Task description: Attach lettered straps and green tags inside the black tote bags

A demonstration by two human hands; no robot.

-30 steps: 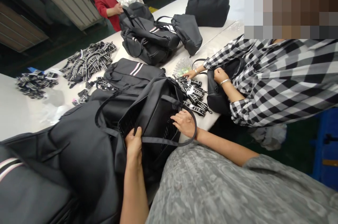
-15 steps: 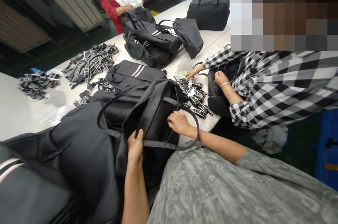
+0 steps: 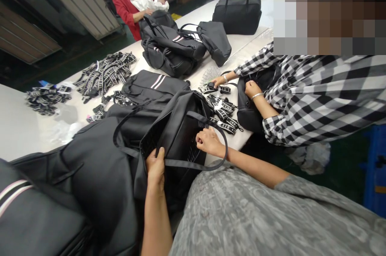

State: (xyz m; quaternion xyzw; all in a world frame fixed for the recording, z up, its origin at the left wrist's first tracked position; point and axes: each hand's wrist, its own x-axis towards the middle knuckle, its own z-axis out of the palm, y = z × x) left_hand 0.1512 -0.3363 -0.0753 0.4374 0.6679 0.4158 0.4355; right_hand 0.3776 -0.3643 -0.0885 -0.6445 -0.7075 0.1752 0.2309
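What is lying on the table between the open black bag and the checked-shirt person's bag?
In the head view, black-and-white lettered straps lie between the open black bag and that bag.

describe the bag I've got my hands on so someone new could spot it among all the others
On the long white table, look at the near edge, just in front of the camera wearer. The black bag there stands open, its rim gripped by the left hand, with the right hand at its opening. Unlike its neighbours, its mouth gapes and one long strap loops around the right wrist.
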